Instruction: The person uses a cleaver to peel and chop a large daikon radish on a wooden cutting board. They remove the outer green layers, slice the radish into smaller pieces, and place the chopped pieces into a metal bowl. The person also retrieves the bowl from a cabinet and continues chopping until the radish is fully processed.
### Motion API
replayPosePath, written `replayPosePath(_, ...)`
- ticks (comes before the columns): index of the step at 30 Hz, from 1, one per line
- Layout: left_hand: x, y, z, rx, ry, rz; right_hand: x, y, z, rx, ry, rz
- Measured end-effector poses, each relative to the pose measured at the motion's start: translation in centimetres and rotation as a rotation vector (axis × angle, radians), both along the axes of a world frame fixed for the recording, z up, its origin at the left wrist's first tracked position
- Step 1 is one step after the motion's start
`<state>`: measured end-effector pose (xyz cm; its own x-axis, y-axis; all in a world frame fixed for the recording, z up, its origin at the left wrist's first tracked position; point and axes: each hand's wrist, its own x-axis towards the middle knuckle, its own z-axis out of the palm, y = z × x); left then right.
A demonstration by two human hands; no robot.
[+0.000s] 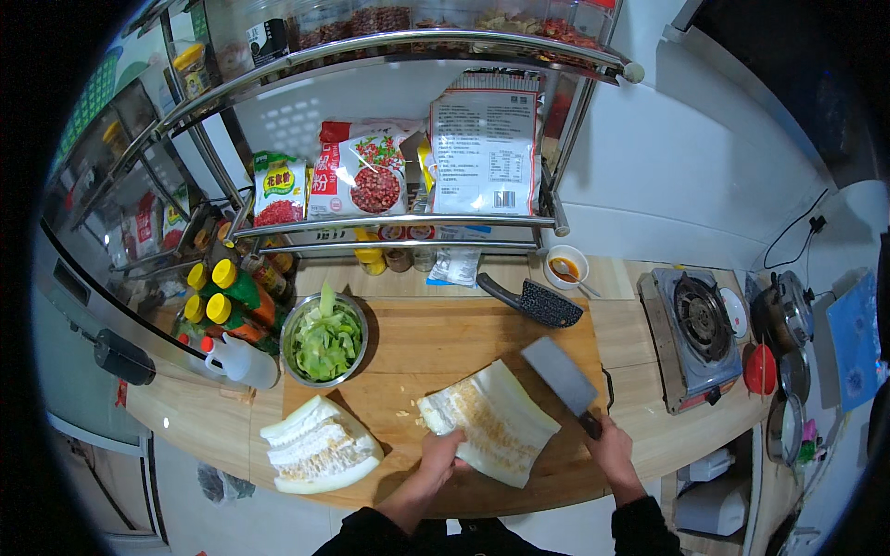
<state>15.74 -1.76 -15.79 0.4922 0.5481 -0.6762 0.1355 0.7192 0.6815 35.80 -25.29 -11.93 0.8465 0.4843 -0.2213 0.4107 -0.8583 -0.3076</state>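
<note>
My left hand grips the lower left edge of a cut piece of winter melon, its seedy pith facing up on the wooden cutting board. The handle of a cleaver is in my right hand; the broad blade points up and left, just right of the melon. Another melon piece, also pith up, lies at the board's lower left corner. Loose seeds are scattered beside the held piece. A metal bowl of green peelings or slices stands at the board's upper left.
A black speckled cleaver lies at the board's upper right edge. Behind it is a white bowl of sauce with a spoon. Bottles and a white jug stand left, a gas stove right, a metal rack behind.
</note>
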Motion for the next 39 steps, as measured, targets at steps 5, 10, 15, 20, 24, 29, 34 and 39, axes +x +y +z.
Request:
replayPosePath(5, 4.4, -0.4, -0.8, 0.101, 0.178, -0.161, -3.4, -6.7, 0.4, 0.339, 0.025, -0.34)
replayPosePath(10, 8.9, -2.1, -1.2, -0.088, -0.041, -0.105, -6.8, -7.7, 2.0, 0.529, -0.098, -0.274)
replayPosePath(15, 5.4, -0.3, 0.5, -0.115, -0.074, -0.348, -10.1, -6.0, 2.8, 0.563, -0.227, -0.111)
replayPosePath(20, -5.5, -1.3, 0.0, 0.36, -0.131, -0.262, -13.2, 1.7, 3.4, 0.302, 0.093, 0.118)
replayPosePath(24, -10.4, -1.8, -0.3, 0.675, -0.051, -0.237, -12.5, 9.4, 1.7, 0.14, 0.123, 0.299)
replayPosePath(29, -13.4, -1.2, 0.1, 0.886, -0.014, -0.219, -10.1, 14.2, -1.6, -0.026, 0.004, 0.478)
replayPosePath(34, -15.3, -0.5, 1.1, 1.052, 0.047, -0.282, -10.2, 10.8, -0.4, 0.006, 0.026, 0.667)
replayPosePath(39, -15.3, 0.0, 0.9, 1.258, -0.051, -0.311, -11.7, 5.1, 1.1, -0.095, 0.058, 0.627)
